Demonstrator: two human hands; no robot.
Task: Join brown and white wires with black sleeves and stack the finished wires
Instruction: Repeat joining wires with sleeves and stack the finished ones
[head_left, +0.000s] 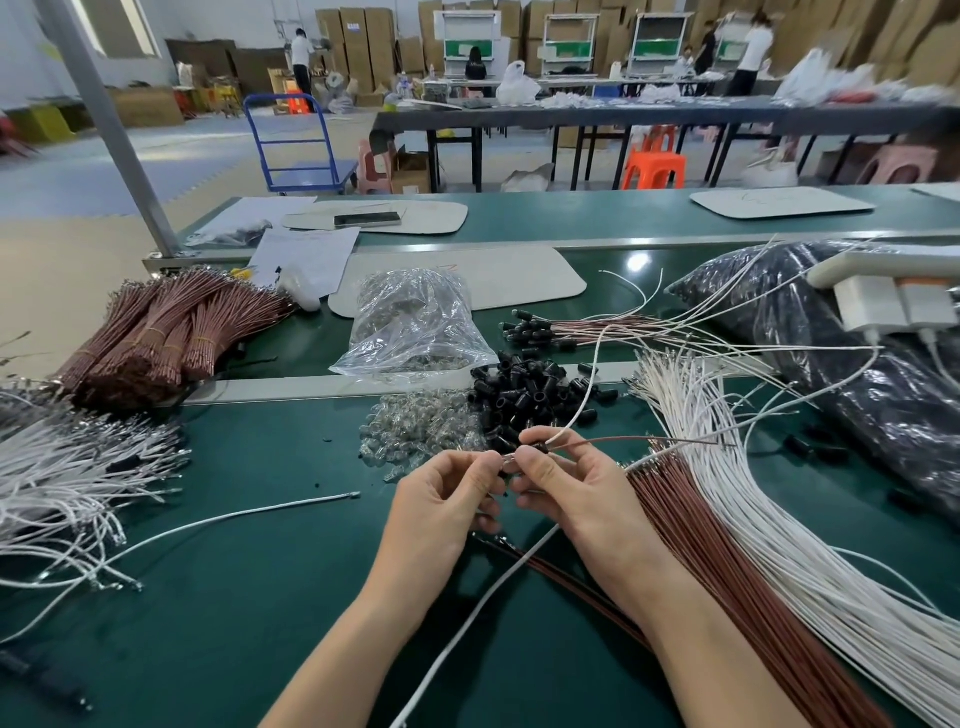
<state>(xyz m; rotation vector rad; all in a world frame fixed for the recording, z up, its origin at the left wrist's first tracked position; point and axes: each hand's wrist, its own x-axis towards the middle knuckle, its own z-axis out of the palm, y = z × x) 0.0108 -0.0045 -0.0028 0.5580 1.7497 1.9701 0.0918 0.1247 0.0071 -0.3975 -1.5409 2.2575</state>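
Both hands meet above the green table. My right hand (566, 483) pinches a black sleeve (537, 448) from which a brown wire (649, 440) runs right and a white wire (587, 395) curves up. My left hand (447, 493) pinches a small clear piece at the sleeve's left end. Loose black sleeves (530, 395) are heaped just beyond the hands. Finished wires (597, 330) with sleeves lie stacked further back. Fanned brown wires (727, 561) and white wires (769, 519) lie to the right.
A heap of small clear bulbs (421, 431) and a clear plastic bag (415, 327) sit left of the sleeves. Bundled brown wires (166, 338) and loose white wires (67, 478) fill the left. A large dark bag (857, 374) lies at the right.
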